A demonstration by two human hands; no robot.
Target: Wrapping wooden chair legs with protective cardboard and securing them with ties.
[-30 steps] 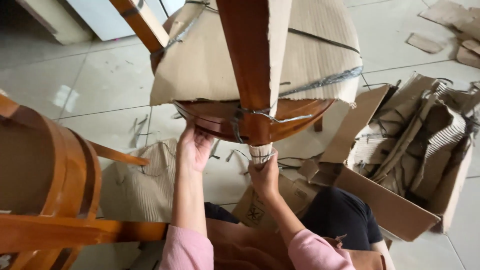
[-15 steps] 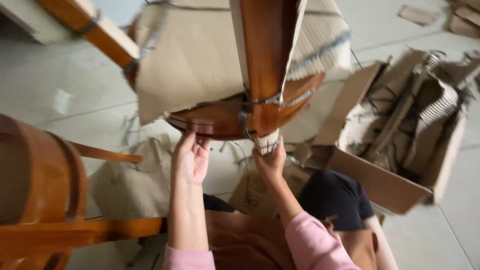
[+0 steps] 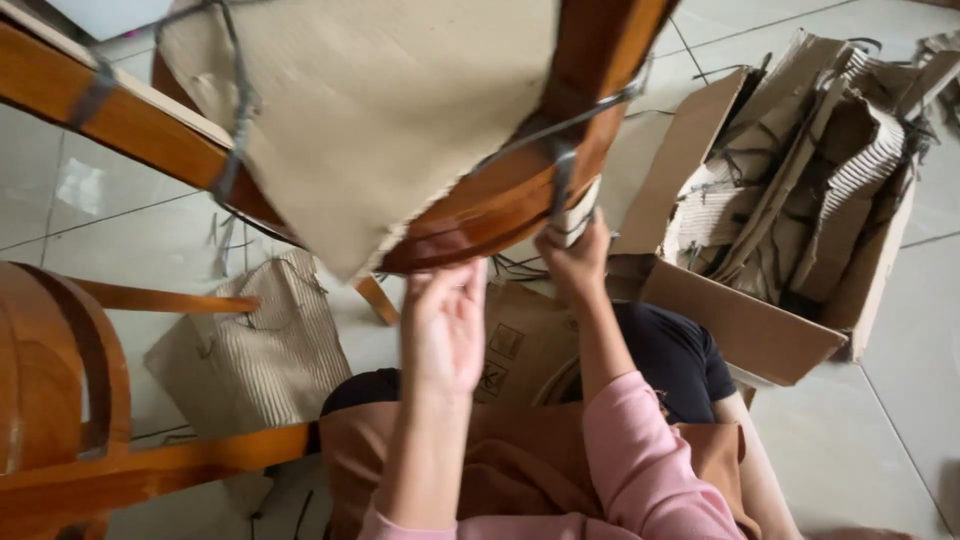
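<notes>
2 hands are raised: right hand (image 3: 575,262) pinches the chair's wrapped leg (image 3: 578,208), left hand (image 3: 443,325) loosely open, beside a cardboard box (image 3: 760,330) stuffed with corrugated scraps (image 3: 800,200).

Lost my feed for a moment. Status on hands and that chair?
Left hand open under wooden chair rim. Right hand pinching paper wrap at strapped leg. Cardboard sheet covers seat.

Furniture workshop: cardboard-wrapped wooden chairs (image 3: 400,130), scrap box (image 3: 760,320), tiled floor (image 3: 900,440).
</notes>
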